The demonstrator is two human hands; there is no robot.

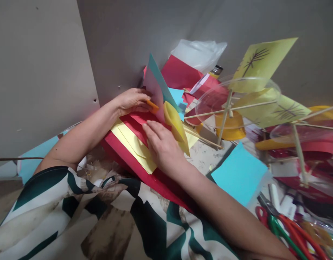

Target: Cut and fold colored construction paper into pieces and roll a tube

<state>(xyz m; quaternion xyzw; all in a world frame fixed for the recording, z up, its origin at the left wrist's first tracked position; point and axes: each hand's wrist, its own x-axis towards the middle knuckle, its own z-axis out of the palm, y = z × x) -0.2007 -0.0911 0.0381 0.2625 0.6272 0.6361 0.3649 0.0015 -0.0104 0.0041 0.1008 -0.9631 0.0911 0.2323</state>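
Landmark: top red paper (pixel 134 126). Left hand (pixel 134 102) above its far edge, grip closed on orange stick (pixel 152 105); right hand (pixel 166 146) on it, grip loose, fingers flat. Yellow sheets (pixel 132 145) (stacked) underneath.

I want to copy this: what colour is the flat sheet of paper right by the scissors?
Light blue. The head view shows that sheet of paper best.

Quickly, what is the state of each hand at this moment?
Left hand: fingers curled, apparently holding a small orange object; its exact grip cannot be told.
Right hand: open, fingers extended over the red paper.
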